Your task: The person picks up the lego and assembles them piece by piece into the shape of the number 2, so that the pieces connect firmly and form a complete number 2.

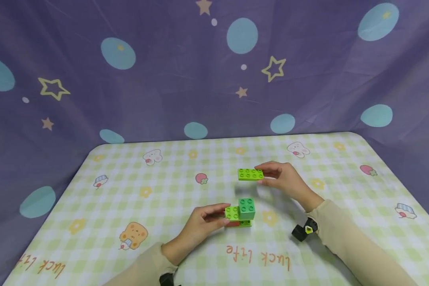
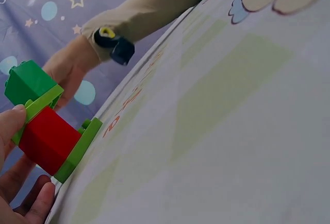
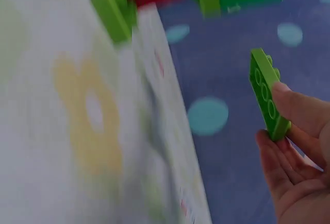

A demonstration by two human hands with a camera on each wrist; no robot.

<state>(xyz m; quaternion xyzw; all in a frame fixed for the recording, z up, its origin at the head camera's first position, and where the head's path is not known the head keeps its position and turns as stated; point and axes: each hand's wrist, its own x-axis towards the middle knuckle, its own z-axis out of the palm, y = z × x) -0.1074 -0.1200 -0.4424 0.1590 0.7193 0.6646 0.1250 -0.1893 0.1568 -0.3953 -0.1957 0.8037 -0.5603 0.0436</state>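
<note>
A small stack of toy building bricks stands on the table: a flat lime plate at the bottom, a red brick (image 2: 49,139) on it, a lime plate (image 1: 232,213) above, and a green brick (image 1: 246,209) on top at the right end. My left hand (image 1: 203,220) grips the stack's left end, thumb at the front and fingers behind. Above the table, behind the stack, my right hand (image 1: 284,178) pinches a separate lime plate (image 1: 250,174) by its right end. Its studs face up; the right wrist view shows its hollow underside.
A checked cloth with printed figures covers the table (image 1: 171,190). Behind it hangs a purple curtain (image 1: 164,79) with stars and blue ovals. Each wrist carries a black camera, the right one (image 1: 302,231) low over the cloth.
</note>
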